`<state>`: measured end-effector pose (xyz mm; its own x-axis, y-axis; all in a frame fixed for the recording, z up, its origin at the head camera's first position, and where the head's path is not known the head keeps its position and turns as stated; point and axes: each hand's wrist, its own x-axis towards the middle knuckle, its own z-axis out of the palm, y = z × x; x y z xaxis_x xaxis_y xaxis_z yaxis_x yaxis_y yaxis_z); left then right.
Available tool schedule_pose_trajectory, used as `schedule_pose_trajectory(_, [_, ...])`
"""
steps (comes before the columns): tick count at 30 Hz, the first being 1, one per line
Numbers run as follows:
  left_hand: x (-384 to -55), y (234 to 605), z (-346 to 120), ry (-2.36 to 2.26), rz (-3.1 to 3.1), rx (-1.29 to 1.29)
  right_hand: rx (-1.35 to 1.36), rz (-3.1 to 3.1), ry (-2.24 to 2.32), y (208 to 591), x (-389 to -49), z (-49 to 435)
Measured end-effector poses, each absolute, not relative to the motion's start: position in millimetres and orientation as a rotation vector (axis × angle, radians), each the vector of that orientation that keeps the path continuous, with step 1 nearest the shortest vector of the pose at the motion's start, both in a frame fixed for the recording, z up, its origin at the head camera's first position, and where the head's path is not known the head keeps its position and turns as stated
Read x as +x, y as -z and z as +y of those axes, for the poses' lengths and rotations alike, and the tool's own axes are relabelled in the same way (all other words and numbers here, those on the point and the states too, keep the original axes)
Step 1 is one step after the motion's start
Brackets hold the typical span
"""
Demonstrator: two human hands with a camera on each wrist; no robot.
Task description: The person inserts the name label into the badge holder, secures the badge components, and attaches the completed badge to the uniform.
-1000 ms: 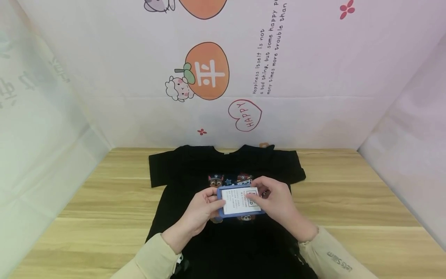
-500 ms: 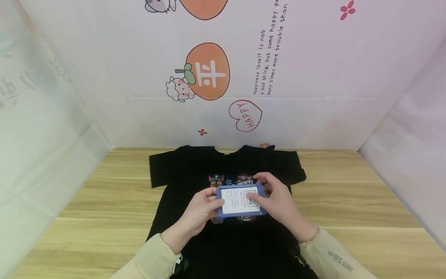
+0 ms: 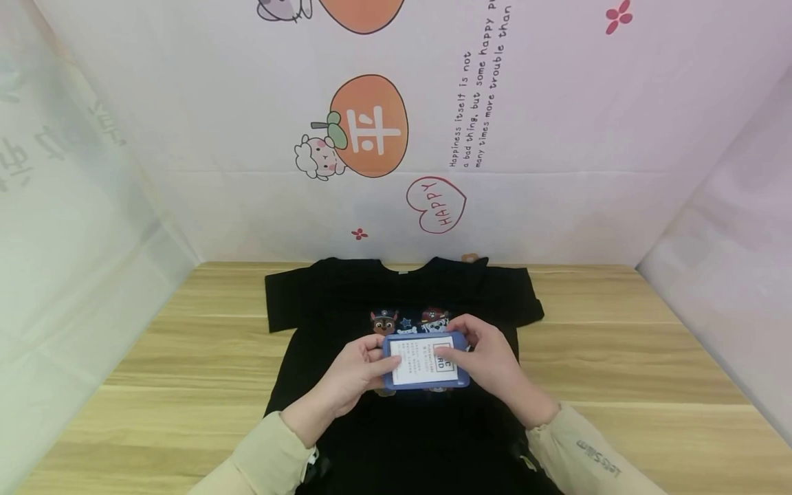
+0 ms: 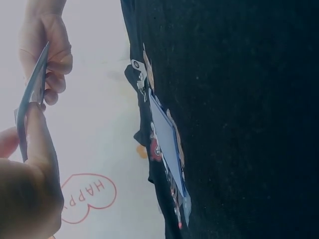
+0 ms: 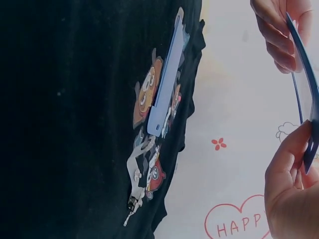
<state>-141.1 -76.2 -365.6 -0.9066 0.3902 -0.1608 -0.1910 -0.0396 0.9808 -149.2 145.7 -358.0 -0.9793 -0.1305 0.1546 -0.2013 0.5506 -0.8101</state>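
Note:
A blue card holder (image 3: pixel 463 380) with a white printed card (image 3: pixel 421 364) in it is held above a black T-shirt (image 3: pixel 396 440). My left hand (image 3: pixel 353 371) pinches the holder's left end, thumb on the card's face. At the other end, my right hand (image 3: pixel 489 354) grips the edge, its thumb across the bold lettering. Seen edge-on in the right wrist view, the holder (image 5: pixel 303 55) looks thin and slightly bowed. Beneath the hands, a separate flat blue piece (image 5: pixel 169 74) lies on the shirt's cartoon print, beside a pale strap with a metal clip (image 5: pixel 133 174).
The T-shirt is spread out on a wood-grain table (image 3: pixel 619 344), its collar toward the back. A white backdrop cloth (image 3: pixel 557 137) printed with oranges and text stands behind, with pale cloth sides left and right.
The card holder has come slightly lower and to the left. My right fingers lifted at the far corner half a second ago and now lie closer over the holder's edge.

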Motion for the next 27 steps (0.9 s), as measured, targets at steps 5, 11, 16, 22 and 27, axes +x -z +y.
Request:
schedule_pose_trajectory(5, [-141.3, 366.7, -77.5, -1.978, 1.936, 0.204, 0.256, -2.714, -1.423, 359.6, -149.5, 141.4])
schedule_pose_trajectory(11, [-142.8, 368.9, -82.3, -1.961, 1.973, 0.209, 0.261, -2.719, -1.462, 360.7, -149.9, 135.5])
schedule_pose_trajectory(16, [-143.0, 368.6, -87.3, -1.930, 1.987, 0.238, 0.296, -2.708, -1.448, 362.6, -151.2, 130.5])
schedule_pose_trajectory(22, [-143.0, 367.8, -94.4, -1.909, 2.018, 0.235, 0.335, -2.717, -1.465, 363.3, -152.6, 127.7])
schedule_pose_trajectory(27, [-143.4, 366.4, -108.4, -1.911, 2.030, 0.257, 0.408, -2.682, -1.669, 364.1, -158.8, 135.0])
